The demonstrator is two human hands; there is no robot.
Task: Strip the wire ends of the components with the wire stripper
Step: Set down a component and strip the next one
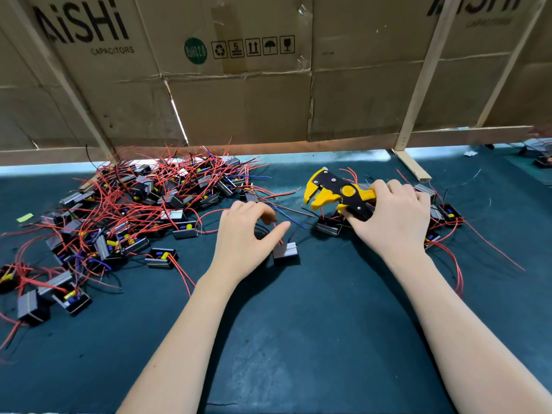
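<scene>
Partly hidden, wire stripper (334,194) handles vanish inside right hand (391,216).

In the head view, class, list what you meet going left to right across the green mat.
Pile of wired components → left hand → lone component → wire stripper → right hand.

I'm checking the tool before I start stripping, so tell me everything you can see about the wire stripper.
The wire stripper is a yellow and black hand tool, plastic-looking, with silver rivets and a round yellow knob at its middle. Its toothed yellow jaws point left and stand slightly apart, with no wire between them. It is held above the green mat, tilted, over a small black component. The right hand grips its handles, hiding most of them. The left hand does not touch it.
</scene>
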